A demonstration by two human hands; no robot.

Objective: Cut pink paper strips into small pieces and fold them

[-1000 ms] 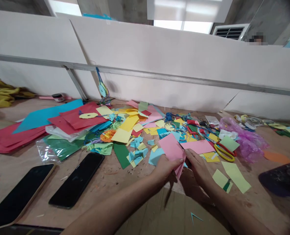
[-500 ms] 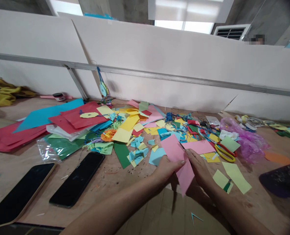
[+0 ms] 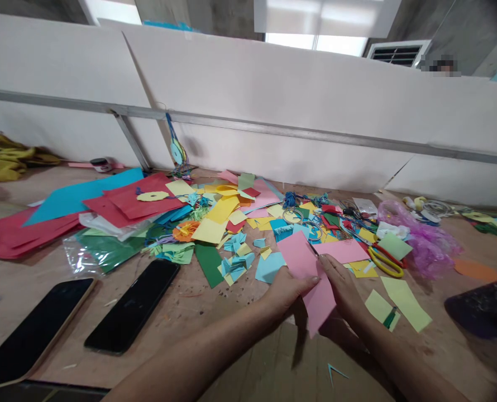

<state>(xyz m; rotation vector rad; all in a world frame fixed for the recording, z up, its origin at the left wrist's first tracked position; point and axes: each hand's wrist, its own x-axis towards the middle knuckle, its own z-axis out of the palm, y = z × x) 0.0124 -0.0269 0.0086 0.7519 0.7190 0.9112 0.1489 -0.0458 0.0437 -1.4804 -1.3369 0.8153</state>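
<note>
Over the table's near side, my left hand (image 3: 288,287) is closed on a sheet of pink paper (image 3: 301,257), its thumb pressed flat across the face. The sheet is tilted, with one corner pointing down toward me. My right hand (image 3: 336,282) is closed at the sheet's right edge. From its fingertips sticks a slim dark pen-like tool (image 3: 313,249) that lies against the paper; most of it is hidden in the hand. Another pink strip (image 3: 344,251) lies just behind my right hand. Yellow-handled scissors (image 3: 385,262) rest to the right.
Two dark phones (image 3: 133,307) lie at the left. Coloured paper scraps (image 3: 221,212) and threads cover the middle. Red sheets (image 3: 139,195) are stacked at the back left. A purple plastic bag (image 3: 428,240) and a dark container (image 3: 481,307) stand at the right. A white partition (image 3: 248,106) closes off the back.
The pink paper has turned and shifted very slightly to the right in my hands. Both hands keep their hold; the things on the table stay in place.
</note>
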